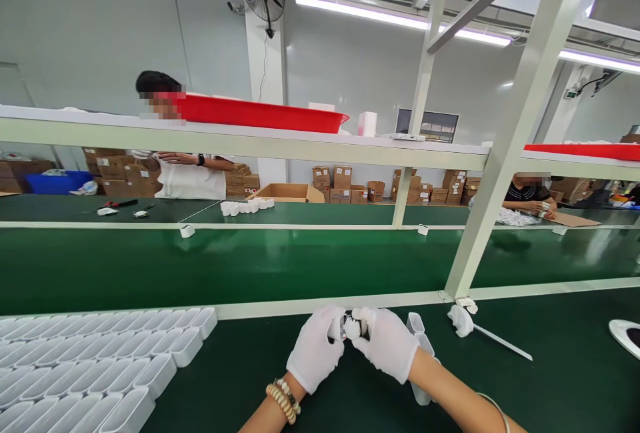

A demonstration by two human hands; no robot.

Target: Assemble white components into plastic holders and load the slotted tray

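Pinching narrowly, left hand (315,351) and right hand (389,345) are holding small white part (352,328) between them over dark green tabletop (240,379); can't tell how finished it is. White oblong containers (156,374) are standing in rows, left of me.

Head cam faced fwd & slightly down over green bench (240,379); L hand (316,351) & R hand (389,346) close, btm ctr, rear wall (340,66) far off.

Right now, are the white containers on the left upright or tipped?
Upright: the white containers stand in rows, open tops facing up, side walls below.
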